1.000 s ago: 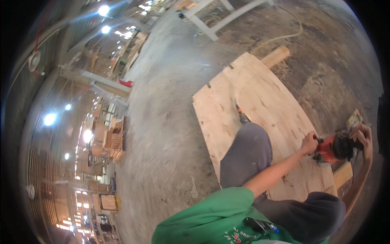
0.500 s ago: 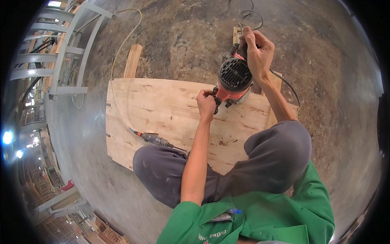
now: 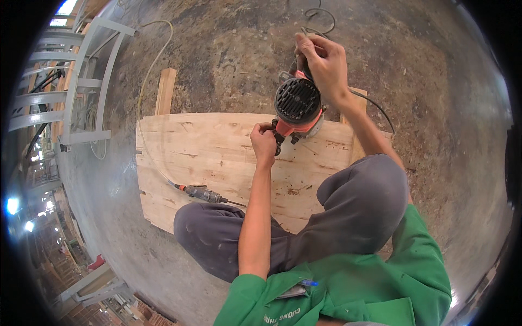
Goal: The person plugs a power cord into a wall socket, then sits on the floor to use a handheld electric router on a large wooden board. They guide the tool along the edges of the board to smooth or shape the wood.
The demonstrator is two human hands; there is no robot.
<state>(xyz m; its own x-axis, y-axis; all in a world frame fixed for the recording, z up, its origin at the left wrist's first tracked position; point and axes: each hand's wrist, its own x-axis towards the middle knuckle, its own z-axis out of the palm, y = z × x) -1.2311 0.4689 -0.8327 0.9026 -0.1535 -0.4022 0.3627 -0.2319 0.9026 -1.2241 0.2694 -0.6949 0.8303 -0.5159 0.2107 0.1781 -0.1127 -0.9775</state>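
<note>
A red router [image 3: 298,101] with a black vented cap stands near the far edge of a pale wooden board [image 3: 206,141], its base partly hidden under the body. My left hand [image 3: 264,143] is closed around the black grip on the router's near left side. Across from it, my right hand [image 3: 329,68] is closed at the router's far side, where a dark power cord [image 3: 324,23] passes by the fingers. My fingers hide exactly how the grip and cord lie there. Wood chips and dark marks show on the board below the router.
An air screwdriver [image 3: 204,193] with a yellowish hose [image 3: 147,76] lies on the board near my left knee. Wood strips [image 3: 166,92] stick out from under the board. Grey metal frames [image 3: 76,87] stand at the far left on the stained concrete floor.
The router has shifted slightly left and away over the board, both hands moving with it. The whole view has also drifted a little. The air screwdriver stays on the board.
</note>
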